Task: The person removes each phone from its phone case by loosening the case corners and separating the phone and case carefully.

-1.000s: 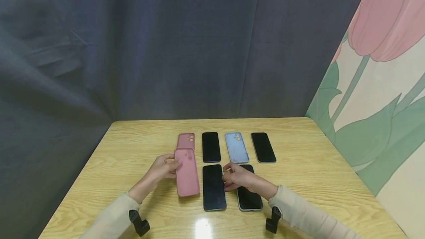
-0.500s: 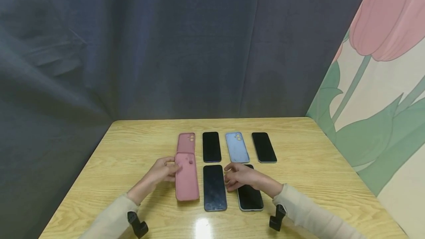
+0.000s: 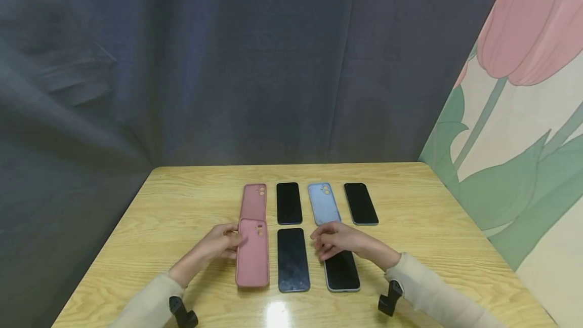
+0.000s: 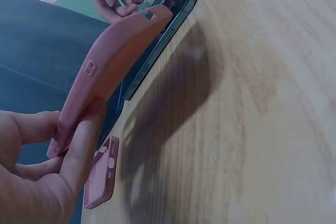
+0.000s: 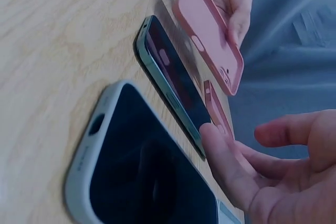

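Note:
My left hand [image 3: 217, 241] pinches a pink phone case [image 3: 252, 262] by its left edge, thumb on the inner side. In the left wrist view the held case [image 4: 113, 51] is tilted and raised over the table, its shadow falling below. Behind it lies a second pink phone case [image 3: 253, 201], overlapped at its near end. A dark phone [image 3: 293, 259] lies just right of the held case. My right hand [image 3: 339, 239] hovers over a pale-framed phone [image 3: 342, 275], its fingers loosely bent. Nothing sits between those fingers in the right wrist view, where the phone's port end [image 5: 97, 124] shows.
In the back row lie a dark phone [image 3: 289, 203], a light blue phone case [image 3: 324, 202] and another dark phone [image 3: 361, 203]. The wooden table [image 3: 182, 194] ends at a dark curtain [image 3: 273, 65]. A wall with painted tulips [image 3: 524, 166] stands on the right.
My left hand has drawn the pink case toward the front edge and slightly left, baring more of the case behind. My right hand has shifted a little right, away from the middle phone.

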### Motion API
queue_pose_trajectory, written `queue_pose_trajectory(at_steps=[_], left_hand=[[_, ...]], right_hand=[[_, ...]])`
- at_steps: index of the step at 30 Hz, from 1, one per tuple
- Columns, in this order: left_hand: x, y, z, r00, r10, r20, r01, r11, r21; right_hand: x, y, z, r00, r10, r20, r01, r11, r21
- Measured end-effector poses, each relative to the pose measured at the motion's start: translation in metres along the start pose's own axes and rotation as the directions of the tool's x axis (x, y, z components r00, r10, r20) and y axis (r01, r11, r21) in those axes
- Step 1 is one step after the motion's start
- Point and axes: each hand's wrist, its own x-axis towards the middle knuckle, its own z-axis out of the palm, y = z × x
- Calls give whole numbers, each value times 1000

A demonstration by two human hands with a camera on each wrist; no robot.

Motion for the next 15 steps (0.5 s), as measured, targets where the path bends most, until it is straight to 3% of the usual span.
queue_pose_trajectory(at_steps=[8, 15], left_hand=[[-1, -8, 4, 998, 7, 60, -6, 1000, -11], [-2, -13, 6, 997, -3, 78, 3, 1000, -2]], right_hand=[[-5, 3, -9, 1000, 4, 9, -4, 1000, -15], [-8, 3, -13, 1000, 0, 10, 0, 1000, -9]])
